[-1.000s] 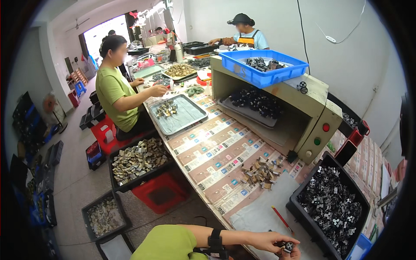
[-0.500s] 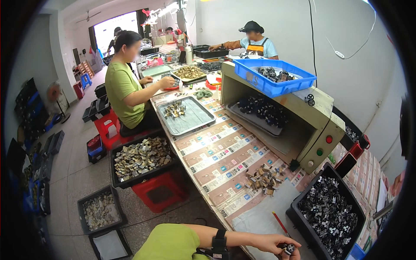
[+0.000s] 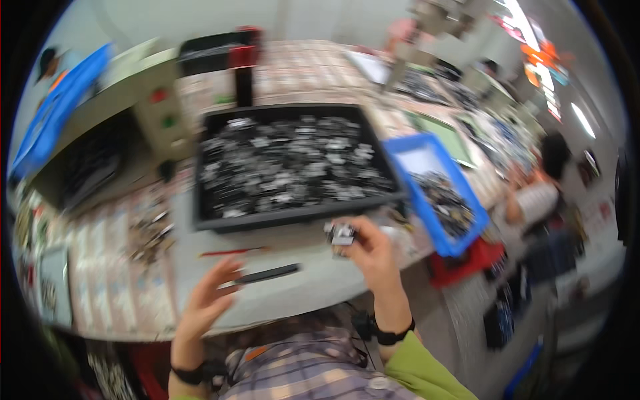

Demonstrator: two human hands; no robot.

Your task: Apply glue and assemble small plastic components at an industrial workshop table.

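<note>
Grey part (image 3: 341, 234), seemingly at tray edge (image 3: 293, 217).

- Right hand (image 3: 375, 257): bare; black band at wrist, green sleeve behind it.
- Left hand (image 3: 205, 307): bare; black wristband, no sleeve visible.

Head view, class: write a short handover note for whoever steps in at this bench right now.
Right hand: pinches a small dark metal part above the table edge.
Left hand: open, empty, fingers spread beside a black pen-like tool.
Black tray is full of similar parts; blue bin to its right is partly filled.
Done or left: cannot tell; picture is blurred.
</note>
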